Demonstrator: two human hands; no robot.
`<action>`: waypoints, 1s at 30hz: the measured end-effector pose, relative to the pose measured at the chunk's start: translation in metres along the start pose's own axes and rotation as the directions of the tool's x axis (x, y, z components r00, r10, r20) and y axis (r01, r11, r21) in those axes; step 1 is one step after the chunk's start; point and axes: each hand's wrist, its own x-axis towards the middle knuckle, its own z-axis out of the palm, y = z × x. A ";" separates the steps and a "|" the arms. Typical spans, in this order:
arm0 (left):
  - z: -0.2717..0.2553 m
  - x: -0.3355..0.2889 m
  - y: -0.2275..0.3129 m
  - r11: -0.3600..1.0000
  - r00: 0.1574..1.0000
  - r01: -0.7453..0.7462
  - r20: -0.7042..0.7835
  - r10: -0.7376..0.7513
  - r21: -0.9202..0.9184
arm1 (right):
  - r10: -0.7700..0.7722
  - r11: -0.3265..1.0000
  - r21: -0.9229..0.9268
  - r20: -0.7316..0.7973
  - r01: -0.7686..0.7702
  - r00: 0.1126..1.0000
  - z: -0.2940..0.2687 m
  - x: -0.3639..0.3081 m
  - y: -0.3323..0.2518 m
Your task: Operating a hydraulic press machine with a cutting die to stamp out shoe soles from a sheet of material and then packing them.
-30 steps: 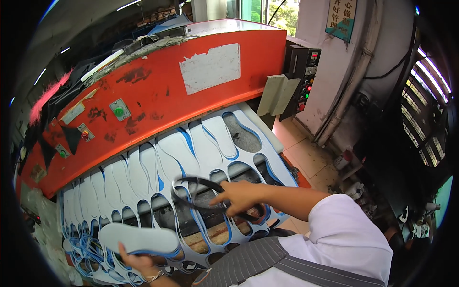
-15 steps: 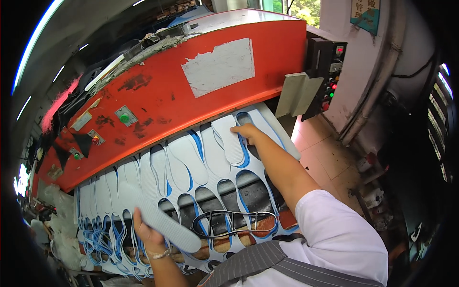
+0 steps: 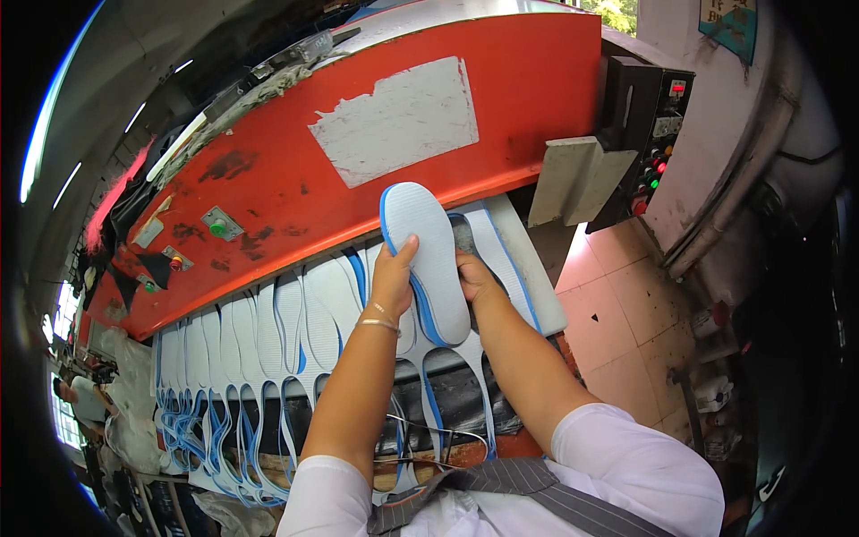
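A white, ribbed shoe sole with a blue edge [image 3: 428, 246] is raised in front of the red machine, its length running away from me. My left hand [image 3: 392, 279] grips its left side, thumb lying on top. From the right, my right hand [image 3: 474, 276] holds the opposite edge, its fingers partly hidden by the sole. Whether this is one sole or several stacked, I cannot tell. Below lies a white-and-blue sheet [image 3: 503, 255] with sole-shaped cutouts. Many cut soles [image 3: 268, 331] sit in a row along its left part. A metal cutting die [image 3: 465, 435] is partly hidden by my left arm.
The red press [image 3: 528, 98] spans the far side, with a green button [image 3: 219, 227] on its face. A black control box [image 3: 658, 143] with lit lamps stands at right, beside a pale angled plate [image 3: 577, 179]. Tiled floor [image 3: 608, 295] lies at right. Clear plastic bags [image 3: 134, 412] hang at left.
My left hand has moved up and right from the lower left, bringing its sole to my right hand. Both hands now hold the sole above the sheet. The view has shifted slightly.
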 end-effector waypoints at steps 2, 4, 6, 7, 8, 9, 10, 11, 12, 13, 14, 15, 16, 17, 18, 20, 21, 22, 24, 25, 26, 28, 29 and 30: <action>0.013 0.009 -0.008 0.998 0.999 0.022 -0.035 -0.020 0.057 | 0.005 1.000 -0.005 0.004 -0.005 1.000 -0.004 0.000 -0.005; 0.016 0.011 -0.015 0.995 0.991 0.029 -0.129 -0.017 0.094 | 0.018 1.000 -0.005 0.006 -0.018 1.000 0.007 -0.002 -0.006; 0.001 0.005 -0.004 0.998 0.975 -0.026 -0.221 0.036 0.051 | 0.036 0.978 0.211 -0.190 0.005 0.981 0.042 -0.003 -0.003; 0.006 0.006 -0.001 0.998 0.963 -0.069 -0.264 0.063 -0.014 | 0.010 0.979 0.202 -0.202 0.031 0.979 0.021 -0.003 -0.012; 0.004 0.005 0.008 0.979 0.969 -0.157 -0.211 0.128 -0.129 | 0.063 0.979 0.198 -0.037 -0.054 0.997 -0.003 -0.005 -0.022; -0.005 0.002 0.021 0.942 0.934 -0.304 -0.239 0.265 -0.144 | 0.124 0.973 0.180 0.134 -0.147 0.983 -0.018 -0.005 -0.026; -0.038 -0.010 0.052 0.920 0.943 -0.318 -0.180 0.281 -0.228 | 0.149 0.981 0.135 -0.068 -0.139 0.987 0.004 -0.002 -0.013; -0.057 -0.023 0.077 0.910 0.911 -0.394 -0.184 0.369 -0.129 | 0.136 0.989 0.072 -0.060 -0.131 0.989 0.001 -0.005 -0.015; -0.064 -0.036 0.104 0.848 0.817 -0.525 -0.239 0.525 0.069 | 0.046 0.993 -0.101 -0.182 -0.066 0.982 0.006 -0.006 -0.014; -0.071 -0.048 0.127 0.760 0.711 -0.596 -0.269 0.649 0.259 | -0.060 0.961 -0.276 -0.283 -0.021 0.957 0.013 -0.007 -0.010; -0.091 -0.065 0.147 0.750 0.727 -0.585 -0.210 0.654 0.309 | -0.057 0.960 -0.278 -0.279 -0.023 0.959 0.026 -0.008 -0.001; -0.100 -0.076 0.157 0.684 0.698 -0.592 -0.152 0.699 0.426 | -0.150 0.884 -0.467 -0.321 -0.018 0.935 0.036 -0.013 0.005; -0.121 -0.087 0.170 0.658 0.815 -0.456 -0.016 0.579 0.600 | -0.242 0.773 -0.634 -0.337 -0.030 0.910 0.050 -0.019 0.017; -0.141 -0.096 0.179 0.567 0.907 -0.328 0.085 0.412 0.755 | -0.334 0.631 -0.774 -0.334 -0.054 0.881 0.064 -0.025 0.029; -0.157 -0.102 0.177 0.220 0.888 -0.305 0.193 0.418 0.927 | -0.422 0.460 -0.884 -0.297 -0.080 0.856 0.082 -0.028 0.040; -0.165 -0.097 0.165 -0.231 0.818 -0.503 0.545 0.186 0.833 | -0.416 0.371 -0.904 -0.369 -0.215 0.831 0.087 -0.024 0.061; -0.164 -0.101 0.148 -0.418 0.832 -0.464 0.547 0.098 0.781 | -0.424 0.363 -0.906 -0.370 -0.219 0.827 0.092 -0.027 0.064; -0.161 -0.107 0.139 -0.474 0.859 -0.464 0.511 -0.033 0.749 | -0.240 0.548 -0.782 -0.487 -0.297 0.840 0.103 -0.032 0.069; -0.145 -0.106 0.124 -0.494 0.831 -0.543 0.521 -0.195 0.679 | 0.087 0.734 -0.562 -0.479 -0.381 0.874 0.099 -0.030 0.067; -0.134 -0.100 0.117 -0.478 0.809 -0.583 0.528 -0.259 0.658 | 0.076 0.731 -0.568 -0.482 -0.377 0.873 0.096 -0.025 0.067; -0.130 -0.092 0.105 -0.474 0.767 -0.626 0.596 -0.235 0.619 | 0.147 0.785 -0.501 -0.420 -0.364 0.895 0.093 -0.020 0.068; -0.130 -0.081 0.081 -0.485 0.723 -0.648 0.675 -0.148 0.587 | 0.191 0.878 -0.357 -0.348 -0.318 0.918 0.103 -0.012 0.085; -0.132 -0.078 0.074 -0.490 0.731 -0.638 0.667 -0.144 0.594 | 0.201 0.875 -0.359 -0.341 -0.325 0.918 0.104 -0.011 0.090; -0.132 -0.075 0.068 -0.425 0.727 -0.655 0.674 -0.128 0.625 | 0.229 0.892 -0.318 -0.295 -0.321 0.928 0.098 -0.014 0.094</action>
